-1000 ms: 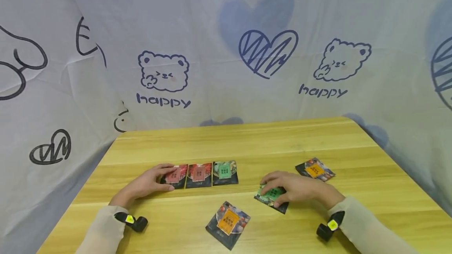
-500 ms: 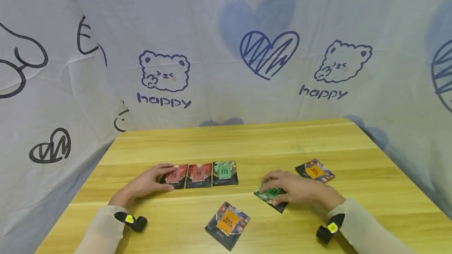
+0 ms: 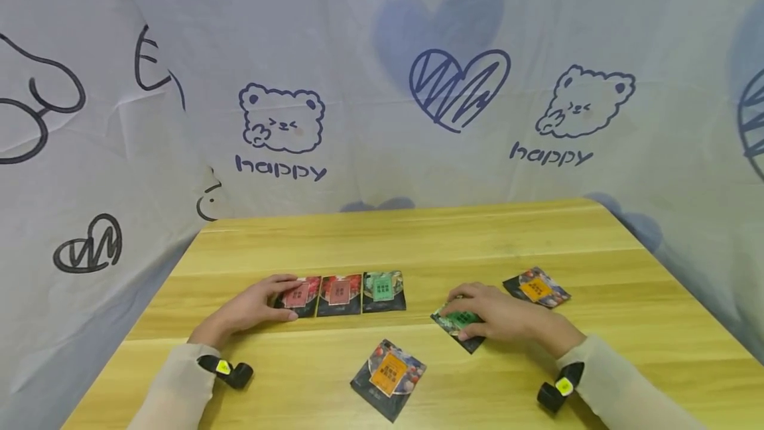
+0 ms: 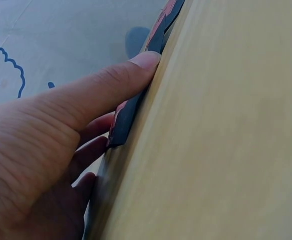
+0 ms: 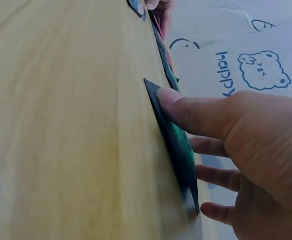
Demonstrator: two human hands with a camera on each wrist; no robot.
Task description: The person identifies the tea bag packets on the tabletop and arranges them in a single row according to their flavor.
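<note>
My left hand [image 3: 253, 305] rests at the left end of a row, its thumb and forefinger touching a red-labelled sachet [image 3: 298, 294]. In the left wrist view, the thumb [image 4: 130, 70] lies on that sachet's near edge. Beside it are a second red-labelled sachet [image 3: 339, 294] and a green-labelled one [image 3: 384, 290]. To the right of the row, my right hand [image 3: 501, 314] holds another green-labelled sachet [image 3: 462, 321] between thumb and fingers. This sachet lies askew, partly hidden by the hand. The right wrist view shows the thumb on its dark edge [image 5: 171, 135].
An orange-labelled sachet [image 3: 389, 377] lies turned near the front of the wooden table [image 3: 286, 383]. Another orange-labelled sachet [image 3: 537, 286] is behind my right wrist. A printed cloth [image 3: 370, 71] hangs behind the table.
My right hand and its green-labelled sachet have shifted slightly away from me, and the sachet has turned a little. My left hand and the row stay in place.
</note>
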